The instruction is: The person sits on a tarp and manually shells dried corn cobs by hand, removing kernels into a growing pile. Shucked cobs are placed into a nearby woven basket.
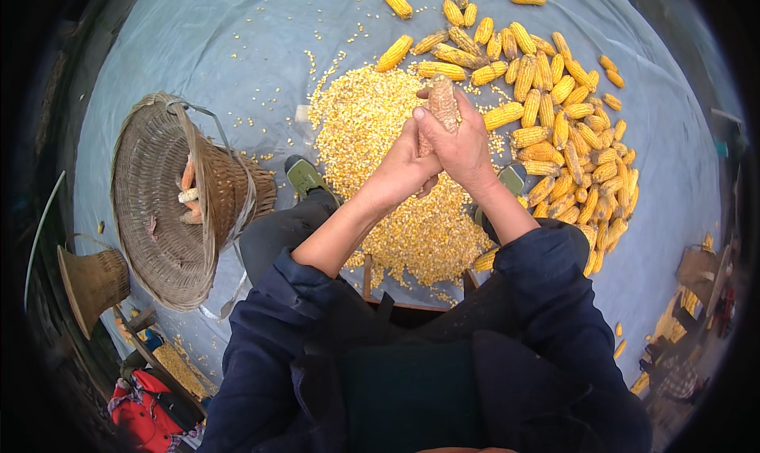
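A corn cob [443, 101], pale brownish-pink and mostly stripped of kernels, is held upright between both hands. My right hand [466, 147] wraps around its middle, with the thumb laid across the front. Lower down, my left hand [401, 171] grips the cob's bottom end, and the two hands touch. Beneath them spreads a wide heap of loose yellow kernels [356, 138]. To the right lies a large pile of unshelled corn ears [585, 150], some with dark patches. The palm sides of both hands are hidden.
A woven basket [139, 215] lies tilted at the left, with several bare cobs [188, 177] inside. Blue-grey sheeting [178, 67] covers the ground. My shoes [304, 175] flank the heap. A smaller basket [92, 284] and a person in red [145, 411] are at lower left; another person [677, 376] is at lower right.
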A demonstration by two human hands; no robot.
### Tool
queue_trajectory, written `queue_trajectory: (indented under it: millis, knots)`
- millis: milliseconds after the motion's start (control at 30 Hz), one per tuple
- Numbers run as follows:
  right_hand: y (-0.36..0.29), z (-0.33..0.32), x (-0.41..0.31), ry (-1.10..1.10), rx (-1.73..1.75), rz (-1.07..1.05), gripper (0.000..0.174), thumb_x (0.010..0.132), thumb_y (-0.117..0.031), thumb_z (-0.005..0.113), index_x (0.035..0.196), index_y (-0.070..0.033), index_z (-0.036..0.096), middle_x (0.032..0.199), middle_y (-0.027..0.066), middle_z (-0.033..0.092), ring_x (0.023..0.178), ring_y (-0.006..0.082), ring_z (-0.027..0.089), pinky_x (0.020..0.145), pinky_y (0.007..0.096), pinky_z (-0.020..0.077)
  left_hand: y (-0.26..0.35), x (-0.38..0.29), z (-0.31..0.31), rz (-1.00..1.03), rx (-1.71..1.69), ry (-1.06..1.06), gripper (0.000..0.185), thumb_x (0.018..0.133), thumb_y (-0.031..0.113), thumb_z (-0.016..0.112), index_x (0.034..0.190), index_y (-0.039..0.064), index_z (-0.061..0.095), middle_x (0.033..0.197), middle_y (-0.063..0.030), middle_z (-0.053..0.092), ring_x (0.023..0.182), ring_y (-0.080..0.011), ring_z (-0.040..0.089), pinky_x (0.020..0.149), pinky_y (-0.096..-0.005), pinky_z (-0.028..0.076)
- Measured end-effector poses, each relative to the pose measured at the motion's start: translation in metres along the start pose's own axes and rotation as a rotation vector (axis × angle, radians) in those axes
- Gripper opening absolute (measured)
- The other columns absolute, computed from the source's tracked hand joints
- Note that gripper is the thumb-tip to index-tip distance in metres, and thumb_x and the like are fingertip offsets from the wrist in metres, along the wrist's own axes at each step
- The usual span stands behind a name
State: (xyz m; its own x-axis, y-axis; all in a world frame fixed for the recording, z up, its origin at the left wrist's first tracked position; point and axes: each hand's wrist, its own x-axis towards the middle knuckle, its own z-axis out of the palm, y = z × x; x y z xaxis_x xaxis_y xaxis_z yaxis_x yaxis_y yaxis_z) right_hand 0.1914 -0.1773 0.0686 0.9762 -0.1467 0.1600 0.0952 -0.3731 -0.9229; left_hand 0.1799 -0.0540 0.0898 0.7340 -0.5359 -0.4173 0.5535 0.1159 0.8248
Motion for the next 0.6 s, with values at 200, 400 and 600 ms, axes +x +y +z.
queue_trajectory:
  millis: [200,400,600]
  knots:
    - [-0.003,-0.015,0.011,0.146,0.226,0.085,0.032,0.079,-0.028,0.069,0.093,-0.001,0.057,0.076,0.0068,0.063,0.069,0.0144,0.058,0.064,0.0301,0.0469,0.009,-0.009,0.004,-0.138,-0.457,-0.194,0.029,0.083,0.009,0.048,0.11,0.007,0.039,0.064,-0.0017,0.04,0.04,-0.0066,0.035,0.034,-0.0202,0.028]
    - [0.012,-0.037,0.031,0.084,0.244,0.306,0.04,0.085,-0.036,0.061,0.104,-0.001,0.057,0.097,0.007,0.062,0.093,0.0151,0.056,0.085,0.0294,0.0417,0.009,-0.01,-0.016,-0.146,-0.63,-0.246,0.047,0.096,0.044,0.023,0.099,0.005,0.049,0.06,-0.0022,0.04,0.032,-0.0082,0.032,0.029,-0.0231,0.03]
    - [-0.018,-0.026,0.01,-0.125,0.174,-0.042,0.042,0.084,-0.037,0.061,0.107,-0.002,0.057,0.106,0.0094,0.058,0.1,0.0156,0.053,0.089,0.0311,0.0399,0.004,-0.005,-0.017,-0.156,-0.436,-0.006,0.044,0.096,0.042,0.025,0.097,0.006,0.048,0.062,-0.0062,0.047,0.037,-0.0134,0.04,0.033,-0.0271,0.034]
